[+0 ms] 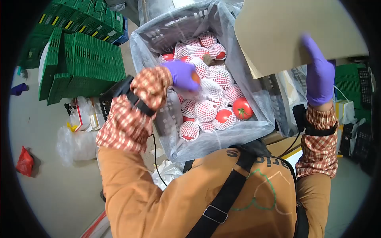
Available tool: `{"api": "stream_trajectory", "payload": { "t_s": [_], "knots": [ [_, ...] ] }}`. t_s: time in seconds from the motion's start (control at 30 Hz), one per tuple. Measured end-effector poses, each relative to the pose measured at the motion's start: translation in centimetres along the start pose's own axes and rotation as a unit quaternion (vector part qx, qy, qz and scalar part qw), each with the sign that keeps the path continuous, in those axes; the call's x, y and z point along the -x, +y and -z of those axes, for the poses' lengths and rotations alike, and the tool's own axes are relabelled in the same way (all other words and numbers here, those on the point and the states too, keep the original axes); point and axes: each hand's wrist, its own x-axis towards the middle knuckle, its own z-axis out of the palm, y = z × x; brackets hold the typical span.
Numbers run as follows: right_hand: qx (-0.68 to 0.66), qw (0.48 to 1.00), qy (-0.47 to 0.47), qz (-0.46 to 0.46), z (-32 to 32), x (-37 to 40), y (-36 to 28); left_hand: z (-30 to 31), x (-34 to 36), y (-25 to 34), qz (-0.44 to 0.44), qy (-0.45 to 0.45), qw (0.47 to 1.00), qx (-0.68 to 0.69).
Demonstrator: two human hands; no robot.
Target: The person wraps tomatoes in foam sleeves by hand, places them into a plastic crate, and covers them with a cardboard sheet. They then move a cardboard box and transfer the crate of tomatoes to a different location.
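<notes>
My left hand, in a purple glove, is closed over the tomatoes in the lined crate, with a bit of an orange-red tomato showing at its fingers. Around it lie several tomatoes in white foam nets. One bare tomato with a green stem sits at the near right corner. My right hand, also gloved, grips the lower edge of a brown cardboard sheet to the right of the crate, thumb flat on its face. The fingers behind the sheet are hidden.
A grey plastic liner covers the crate's walls and rim. Green crates stand stacked at the left. Plastic bags and a red bag lie on the floor. A black cable hangs near my left arm.
</notes>
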Motion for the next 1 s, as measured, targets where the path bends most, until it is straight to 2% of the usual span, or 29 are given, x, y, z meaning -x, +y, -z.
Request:
{"api": "stream_trajectory", "payload": {
  "t_s": [0.03, 0.07, 0.1, 0.13, 0.17, 0.2, 0.23, 0.27, 0.3, 0.33, 0.37, 0.4, 0.47, 0.53, 0.6, 0.67, 0.7, 0.77, 0.8, 0.97, 1.0],
  "knots": [
    [-0.153, 0.981, -0.007, -0.116, -0.6, -1.8, -1.5, -1.7, 2.1, 2.0, -0.065, -0.037, 0.996, 0.040],
    [-0.302, 0.925, -0.015, -0.229, -1.4, -3.1, -2.2, -5.6, 2.4, 2.2, -0.119, 0.021, 0.993, 0.014],
    [-0.259, 0.941, -0.046, -0.211, -2.3, -4.0, -2.1, -8.6, 2.1, 1.9, -0.170, 0.079, 0.982, -0.014],
    [-0.218, 0.956, -0.107, -0.164, -3.3, -4.7, -2.4, -7.9, 2.2, 2.2, -0.167, 0.079, 0.983, -0.013],
    [-0.174, 0.963, -0.169, -0.116, -4.3, -5.3, -3.1, -7.0, 2.1, 2.6, -0.141, 0.095, 0.986, 0.003],
    [-0.144, 0.973, -0.179, -0.033, -5.6, -5.8, -4.6, -6.5, 2.0, 2.6, -0.115, 0.109, 0.987, 0.024],
    [-0.108, 0.975, -0.186, 0.052, -5.8, -6.1, -7.1, -6.0, 0.3, 1.1, -0.119, 0.180, 0.975, 0.045],
    [-0.074, 0.968, -0.231, 0.064, -6.5, -6.3, -8.3, -3.4, 0.1, 0.9, -0.039, 0.204, 0.974, 0.095],
    [-0.047, 0.963, -0.252, 0.084, -7.8, -6.1, -9.0, -4.2, -4.3, -2.5, -0.017, 0.344, 0.937, 0.053],
    [-0.029, 0.957, -0.274, 0.092, -9.1, -6.3, -9.9, -3.3, -6.9, -3.9, 0.010, 0.478, 0.876, -0.062],
    [-0.011, 0.950, -0.296, 0.101, -10.4, -6.5, -10.5, -3.1, -9.1, -5.6, 0.046, 0.508, 0.855, -0.096],
    [-0.012, 0.948, -0.299, 0.107, -11.9, -6.4, -10.7, -2.7, -10.1, -6.3, 0.080, 0.483, 0.866, -0.103],
    [0.021, 0.910, -0.409, 0.065, -14.7, -5.9, -10.3, -2.6, -11.1, -7.4, 0.131, 0.442, 0.880, -0.113],
    [-0.019, 0.902, -0.424, 0.083, -17.4, -3.8, -8.4, -2.4, -11.5, -7.9, 0.159, 0.412, 0.889, -0.118],
    [-0.023, 0.888, -0.452, 0.082, -18.2, -2.6, -7.9, -2.5, -11.5, -8.3, 0.176, 0.394, 0.896, -0.109],
    [-0.055, 0.844, -0.531, 0.060, -19.0, -2.6, -7.3, -2.6, -11.0, -8.8, 0.186, 0.381, 0.901, -0.092],
    [-0.054, 0.845, -0.529, 0.061, -18.8, -3.3, -7.3, -2.6, -10.4, -8.9, 0.189, 0.372, 0.905, -0.084],
    [-0.099, 0.783, -0.614, -0.001, -18.3, -4.9, -7.3, -2.3, -8.9, -9.1, 0.188, 0.353, 0.914, -0.064],
    [-0.129, 0.770, -0.624, -0.029, -18.9, -4.9, -6.6, -2.2, -8.0, -9.2, 0.184, 0.343, 0.920, -0.050],
    [-0.176, 0.812, -0.556, -0.029, -19.2, -4.0, -6.0, -2.3, -4.6, -8.5, 0.140, 0.310, 0.940, 0.012],
    [-0.142, 0.830, -0.540, 0.018, -19.2, -3.0, -5.9, -2.4, -4.4, -8.1, 0.126, 0.312, 0.942, 0.021]
  ]
}}
